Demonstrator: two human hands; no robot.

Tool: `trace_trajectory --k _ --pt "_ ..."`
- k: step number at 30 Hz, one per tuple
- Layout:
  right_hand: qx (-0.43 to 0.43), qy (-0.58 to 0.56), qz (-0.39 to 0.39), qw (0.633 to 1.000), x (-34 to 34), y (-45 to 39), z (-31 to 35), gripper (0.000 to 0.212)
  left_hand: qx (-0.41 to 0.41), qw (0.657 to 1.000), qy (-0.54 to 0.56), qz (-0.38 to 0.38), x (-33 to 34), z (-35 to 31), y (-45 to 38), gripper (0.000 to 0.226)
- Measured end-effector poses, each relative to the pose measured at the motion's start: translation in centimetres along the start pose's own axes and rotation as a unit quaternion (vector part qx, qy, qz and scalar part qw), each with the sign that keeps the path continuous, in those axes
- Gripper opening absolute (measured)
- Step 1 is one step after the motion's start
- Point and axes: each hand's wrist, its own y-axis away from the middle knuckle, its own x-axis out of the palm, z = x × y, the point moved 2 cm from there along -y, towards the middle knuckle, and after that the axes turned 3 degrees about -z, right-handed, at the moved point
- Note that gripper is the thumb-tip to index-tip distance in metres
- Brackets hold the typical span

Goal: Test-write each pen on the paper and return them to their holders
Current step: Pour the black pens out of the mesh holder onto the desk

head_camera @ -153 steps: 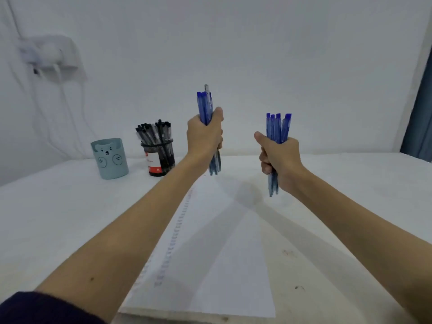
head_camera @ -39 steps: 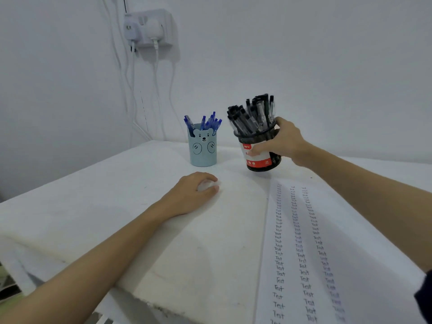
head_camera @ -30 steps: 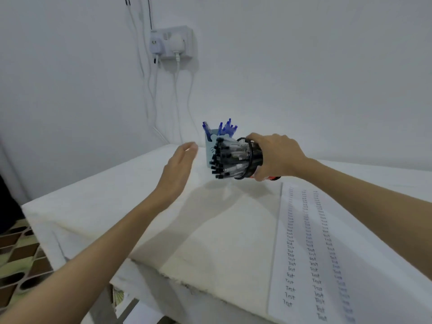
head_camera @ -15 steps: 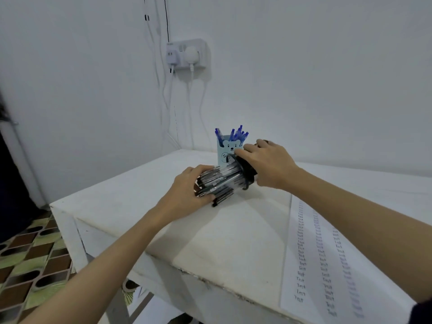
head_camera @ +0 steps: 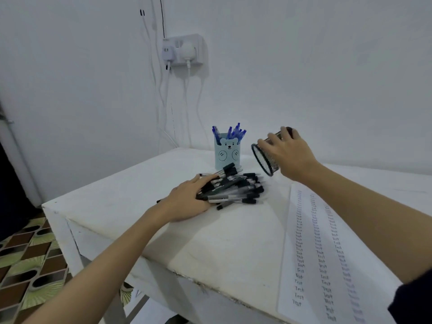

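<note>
On the white table [head_camera: 233, 242], near its far left corner, a heap of black pens [head_camera: 236, 189] lies spilled flat, caps mostly pointing right. The left hand [head_camera: 189, 202] rests over the heap's left end, palm down, fingers stretched out and lying on the pens, not curled round any that I can see. Just right of the heap and raised off the table, the right hand [head_camera: 288, 155] grips a black mesh cup [head_camera: 265, 160] from above, fingers wrapped over its side. The cup is tipped, mouth facing left and down toward the heap; nothing shows inside it. Behind the heap stands a pale blue bear cup [head_camera: 228, 155], upright, with blue pens [head_camera: 230, 132] sticking out of its top. It sits close to the heap; whether they touch I cannot tell. To the right lies a sheet of paper [head_camera: 311, 253] with columns of the handwritten word "Test". A wall socket [head_camera: 183, 51] with plugs and hanging white cables sits above.
</note>
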Motion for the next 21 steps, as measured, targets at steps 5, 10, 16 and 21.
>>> trace_trajectory --k 5,10,16,21 --pt "0.102 -0.083 0.002 0.991 0.0 -0.3 -2.4 0.071 -0.04 0.995 -0.021 0.09 -0.8 0.0 -0.3 0.099" --pt "0.149 -0.208 0.011 0.967 -0.4 -0.2 -1.5 0.067 -0.115 0.985 0.024 0.128 -0.9 -1.7 -1.0 0.095" --pt "0.17 -0.272 0.036 0.946 0.7 0.5 0.2 0.067 -0.087 0.977 -0.193 -0.003 3.8 -5.0 0.3 0.1" --pt "0.221 -0.445 0.049 0.866 1.4 0.1 -0.6 0.083 -0.077 0.976 -0.199 0.031 3.4 -5.1 -1.9 0.096"
